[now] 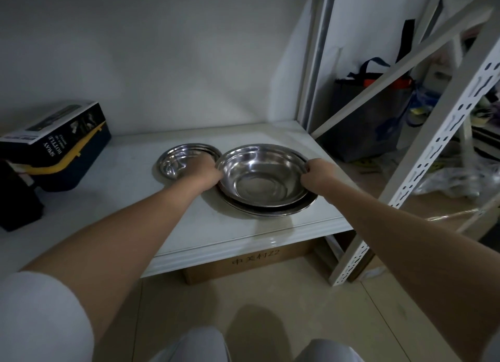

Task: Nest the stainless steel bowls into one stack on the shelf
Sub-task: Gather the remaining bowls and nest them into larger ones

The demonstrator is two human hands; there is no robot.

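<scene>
- The large bowl (pixel 263 176) sits tilted on a low stack of wider bowls (pixel 270 208) toward the right side of the white shelf (pixel 189 226), its near rim lower than its far rim, so it looks only partly seated.
- The left hand (pixel 205 172) grips the large bowl's left rim, fingers curled over the edge; the right hand (pixel 315 173) pinches the right rim the same way. Both are closed on that one bowl.
- A second pile, the smaller bowls (pixel 186 160), lies just to the left and a little farther back, touching or nearly touching the large bowl (the left hand covers the spot, so I cannot tell which).
- Judged from this, the step in hand is settling or lifting the large bowl so everything can end up as one nest.
- To do it well: keep both rims level, centre the bowl over the stack below before lowering, and let it drop into the hollow rather than ride on the rim. Steel on steel slides easily, so a firm two-sided hold matters.
- The boxed spray bottle (pixel 56 142) at far left is well apart and needs no care.
</scene>
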